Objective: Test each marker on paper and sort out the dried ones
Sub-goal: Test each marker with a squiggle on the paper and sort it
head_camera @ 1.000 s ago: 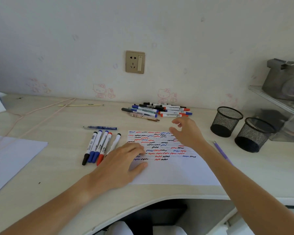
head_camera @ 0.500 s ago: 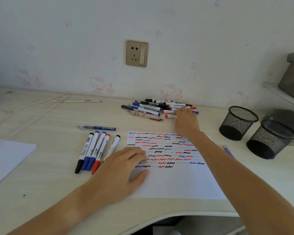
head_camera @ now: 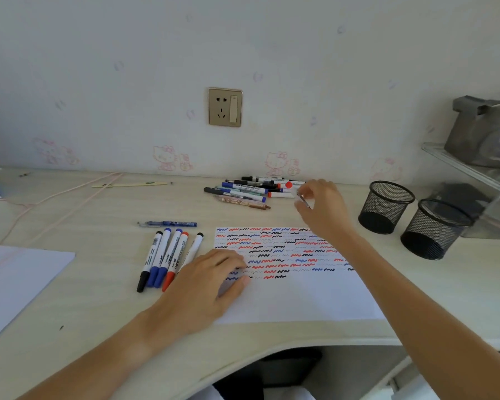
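The left hand [head_camera: 205, 284] rested flat, fingers relaxed, on the scribbled white paper sheet [head_camera: 295, 295]; the right hand [head_camera: 322, 207] pinched a white red-capped marker [head_camera: 300, 197] near the bench's back edge.

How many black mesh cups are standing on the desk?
2. One mesh cup stands right of the marker pile; the other mesh cup stands beside it, nearer and further right. None seems hidden.

- I see a pale wall [head_camera: 300, 67] with faint pink cat drawings [head_camera: 168, 158] low down.
- A gold socket plate [head_camera: 225, 107] sits on the wall.
- The desk [head_camera: 84, 215] is light wood with a curved front edge.
- A clear shelf [head_camera: 459, 166] sticks out on the right.
- The light is soft.
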